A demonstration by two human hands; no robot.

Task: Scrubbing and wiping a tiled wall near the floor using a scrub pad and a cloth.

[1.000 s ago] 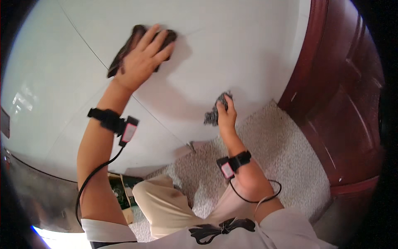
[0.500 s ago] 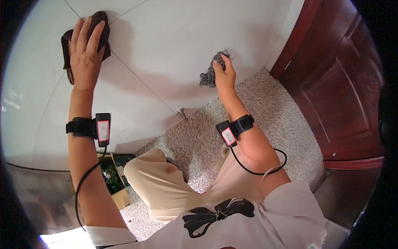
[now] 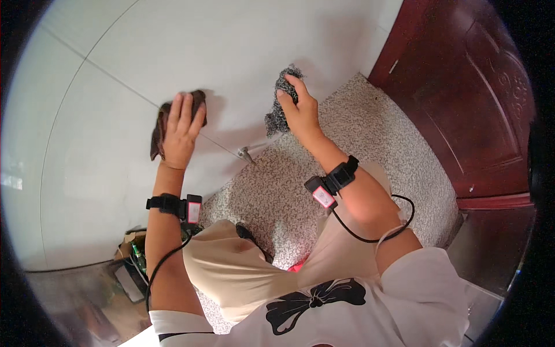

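Observation:
My left hand (image 3: 182,134) presses a dark brown cloth (image 3: 161,130) against the white tiled wall (image 3: 115,150), its fingers laid over the fabric. The cloth's lower corner sticks out to the left of the palm. Farther right, my right hand (image 3: 300,113) grips a shaggy, speckled grey cloth (image 3: 277,120) between thumb and fingers. That cloth hangs down beside the thumb, close to the wall; whether it touches the tiles I cannot tell. Each forearm carries a black strap with a small boxed device and a cable.
A metal doorstop (image 3: 246,155) juts from the low part of the wall between my hands. Below it lies the speckled grey floor (image 3: 358,127). A dark red panelled door (image 3: 457,104) stands at the right. A cardboard box (image 3: 130,238) with green bottles sits beside my left forearm.
My left hand has slid the brown cloth right and down across the wall, nearer the doorstop. The right hand and its grey cloth have shifted slightly left. The view has moved a little.

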